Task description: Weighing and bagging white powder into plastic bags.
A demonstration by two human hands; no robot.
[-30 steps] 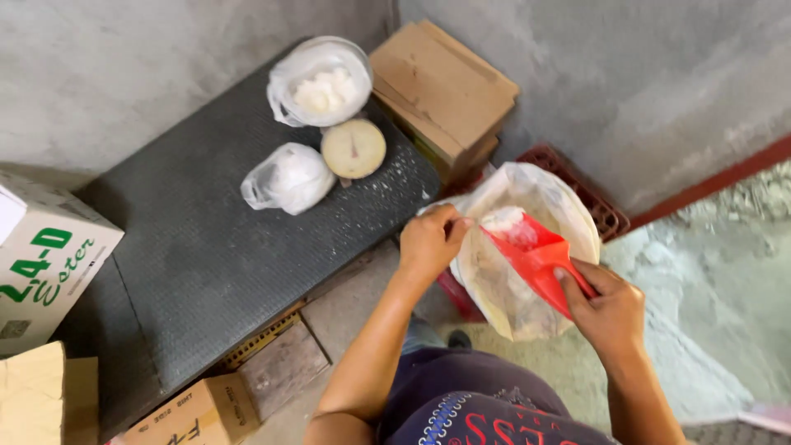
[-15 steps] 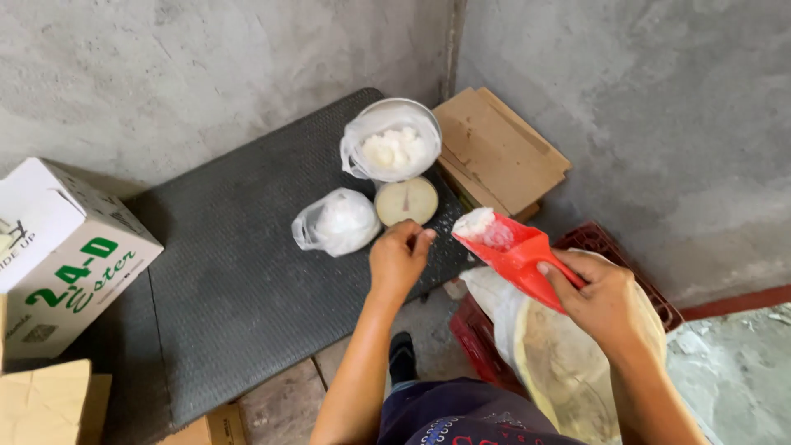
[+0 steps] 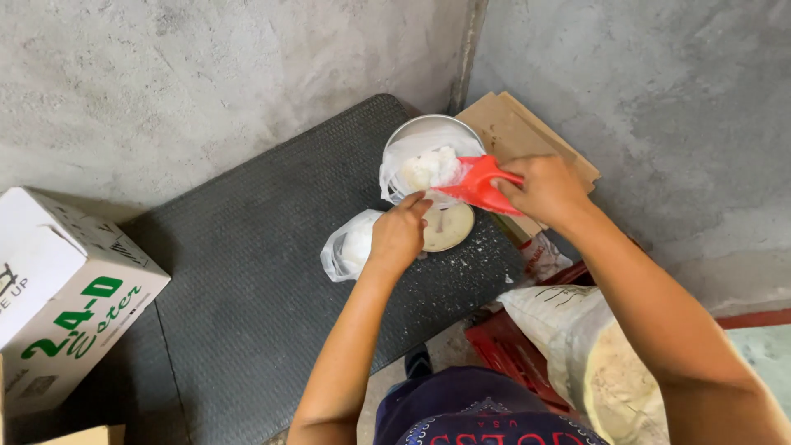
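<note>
Both hands have swung from the sack (image 3: 610, 363) to the scale pan: left hand (image 3: 397, 235) pinches the clear bag (image 3: 428, 169) open, right hand (image 3: 544, 191) grips the red scoop (image 3: 479, 183), tipping white powder inside.

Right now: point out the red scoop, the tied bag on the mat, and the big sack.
red scoop (image 3: 476, 183), head view, on its flat red body.
tied bag (image 3: 353, 244), head view, on its white bulge.
big sack (image 3: 606, 363), head view, on its pale side.
</note>
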